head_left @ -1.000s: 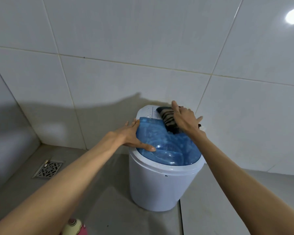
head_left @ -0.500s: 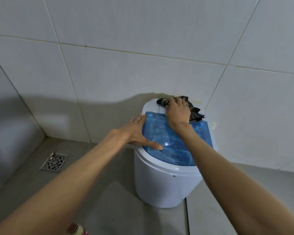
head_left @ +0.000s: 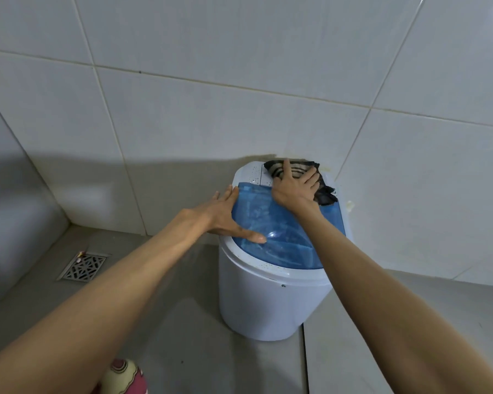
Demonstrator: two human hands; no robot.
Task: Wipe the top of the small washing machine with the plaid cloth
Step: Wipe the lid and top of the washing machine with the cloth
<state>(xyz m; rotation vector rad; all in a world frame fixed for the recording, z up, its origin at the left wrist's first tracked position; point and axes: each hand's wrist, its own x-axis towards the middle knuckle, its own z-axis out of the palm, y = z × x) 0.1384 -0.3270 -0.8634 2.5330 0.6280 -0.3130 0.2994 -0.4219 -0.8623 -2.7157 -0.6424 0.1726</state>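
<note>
you are standing over the small white plastic washing machine [head_left: 268, 302] with its translucent blue lid [head_left: 279, 231], set on the grey tiled floor [head_left: 182, 322] against the white tiled wall [head_left: 239, 95]. your right hand [head_left: 295, 187] is lying flat, fingers spread, pressing the dark plaid cloth [head_left: 323, 191] onto the white control strip at the back of the top, close to the wall. your left hand [head_left: 228, 216] is resting open on the lid's left edge, thumb on the blue, seemingly bracing the tub. you are mid-wipe, by my reading, working the rear strip. water specks are showing on the white panel's left part. next likely calls for dragging the cloth leftward there, then forward across the lid, lifting the bracing hand clear.
</note>
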